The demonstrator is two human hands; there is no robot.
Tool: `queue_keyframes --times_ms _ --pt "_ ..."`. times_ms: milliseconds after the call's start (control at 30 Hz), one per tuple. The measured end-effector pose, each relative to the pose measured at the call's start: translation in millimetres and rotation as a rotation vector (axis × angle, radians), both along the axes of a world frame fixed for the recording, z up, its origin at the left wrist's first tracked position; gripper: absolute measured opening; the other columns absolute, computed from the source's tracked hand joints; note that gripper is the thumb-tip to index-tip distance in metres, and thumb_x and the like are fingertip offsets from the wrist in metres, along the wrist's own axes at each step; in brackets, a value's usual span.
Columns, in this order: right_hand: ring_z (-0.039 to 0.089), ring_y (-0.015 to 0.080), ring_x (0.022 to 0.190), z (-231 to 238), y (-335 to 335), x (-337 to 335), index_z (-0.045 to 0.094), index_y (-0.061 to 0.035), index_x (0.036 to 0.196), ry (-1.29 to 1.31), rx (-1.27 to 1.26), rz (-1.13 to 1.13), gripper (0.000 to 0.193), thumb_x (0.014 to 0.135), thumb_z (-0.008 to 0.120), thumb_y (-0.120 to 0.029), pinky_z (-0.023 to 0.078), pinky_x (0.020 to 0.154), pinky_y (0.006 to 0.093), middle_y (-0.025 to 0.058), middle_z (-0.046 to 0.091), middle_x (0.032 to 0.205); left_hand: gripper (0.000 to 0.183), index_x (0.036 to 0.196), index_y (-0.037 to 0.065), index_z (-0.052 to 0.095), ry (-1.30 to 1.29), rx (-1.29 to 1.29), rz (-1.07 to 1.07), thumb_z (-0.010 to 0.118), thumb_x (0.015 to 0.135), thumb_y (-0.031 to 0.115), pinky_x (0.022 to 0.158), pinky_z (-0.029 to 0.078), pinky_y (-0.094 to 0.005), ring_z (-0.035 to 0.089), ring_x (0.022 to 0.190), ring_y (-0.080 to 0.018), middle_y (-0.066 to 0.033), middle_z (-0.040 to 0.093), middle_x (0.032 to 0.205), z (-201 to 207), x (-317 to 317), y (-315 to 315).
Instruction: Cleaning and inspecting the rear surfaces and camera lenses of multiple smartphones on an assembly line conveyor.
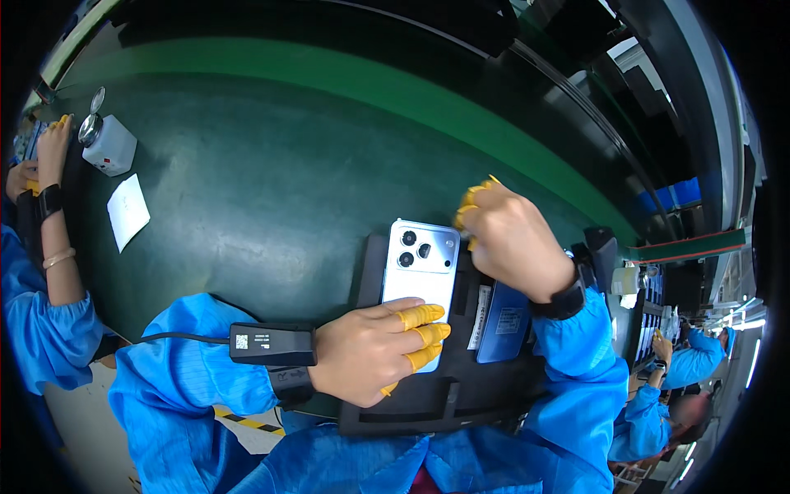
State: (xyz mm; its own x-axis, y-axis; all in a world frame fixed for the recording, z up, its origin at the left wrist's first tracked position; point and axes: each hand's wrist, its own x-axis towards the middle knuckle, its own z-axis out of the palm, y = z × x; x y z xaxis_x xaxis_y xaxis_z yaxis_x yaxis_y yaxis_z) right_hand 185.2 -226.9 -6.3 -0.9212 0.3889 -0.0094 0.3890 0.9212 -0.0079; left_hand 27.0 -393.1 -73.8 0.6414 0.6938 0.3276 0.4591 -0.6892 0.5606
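A light silver-blue smartphone [421,284] lies back side up on a black tray [411,418], its camera block at the far end. My left hand [370,350] holds it down from the left, yellow finger cots across the lower part of its back. Just right of the phone's camera end, my right hand [512,235] is raised with its fingers curled in, also in yellow cots. Whatever those fingers pinch, if anything, is hidden. Below that hand, a darker blue phone-shaped piece [503,323] with a label rests in the tray's right side.
At the far left of the green work mat [247,181] stand a white dispenser bottle [111,146] with its metal lid raised and a white paper [128,212]. A co-worker's arm [58,239] reaches in at the left edge. Other people [650,420] sit along the right.
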Motion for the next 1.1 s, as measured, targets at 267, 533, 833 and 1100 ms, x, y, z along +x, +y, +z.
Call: queue_keyframes --times_ms 267,533,833,1100 --pt "0.056 0.0315 0.068 -3.5 -10.2 -22.1 0.065 0.0015 0.075 0.524 -0.089 0.210 0.019 0.057 0.064 0.007 0.049 0.064 0.0393 0.0122 0.054 0.072 0.055 0.117 0.003 0.063 0.026 0.022 -0.010 0.063 0.063 0.014 0.113 0.031 -0.0391 0.046 0.129 -0.0273 -0.0114 0.054 0.133 -0.3 -1.6 2.1" --pt "0.063 0.0321 0.074 12.1 -25.8 33.0 0.067 0.0004 0.073 0.033 -0.129 -0.019 0.014 0.060 0.067 0.002 0.054 0.067 0.0394 0.0155 0.060 0.078 0.045 0.108 0.002 0.067 -0.018 -0.016 0.015 0.066 0.065 0.013 0.114 0.028 -0.0399 0.049 0.126 -0.0265 -0.0120 0.059 0.126 -0.7 -1.8 0.5" --pt "0.056 0.0249 0.073 -17.4 -58.3 -7.6 0.064 -0.0011 0.073 0.417 -0.096 0.371 0.018 0.057 0.066 -0.010 0.051 0.063 0.0333 0.0094 0.054 0.078 0.044 0.106 0.002 0.069 0.052 -0.214 -0.031 0.066 0.063 0.013 0.112 0.033 -0.0404 0.052 0.122 -0.0274 -0.0106 0.062 0.118 3.3 -6.6 -2.3" --pt "0.059 0.0266 0.073 6.2 -34.3 48.3 0.066 -0.0007 0.076 0.267 0.018 0.104 0.013 0.063 0.065 -0.003 0.053 0.065 0.0341 0.0096 0.059 0.078 0.056 0.110 0.006 0.067 0.027 0.022 0.022 0.066 0.054 0.013 0.110 0.037 -0.0378 0.052 0.122 -0.0268 -0.0089 0.059 0.126 4.1 -2.2 2.8"
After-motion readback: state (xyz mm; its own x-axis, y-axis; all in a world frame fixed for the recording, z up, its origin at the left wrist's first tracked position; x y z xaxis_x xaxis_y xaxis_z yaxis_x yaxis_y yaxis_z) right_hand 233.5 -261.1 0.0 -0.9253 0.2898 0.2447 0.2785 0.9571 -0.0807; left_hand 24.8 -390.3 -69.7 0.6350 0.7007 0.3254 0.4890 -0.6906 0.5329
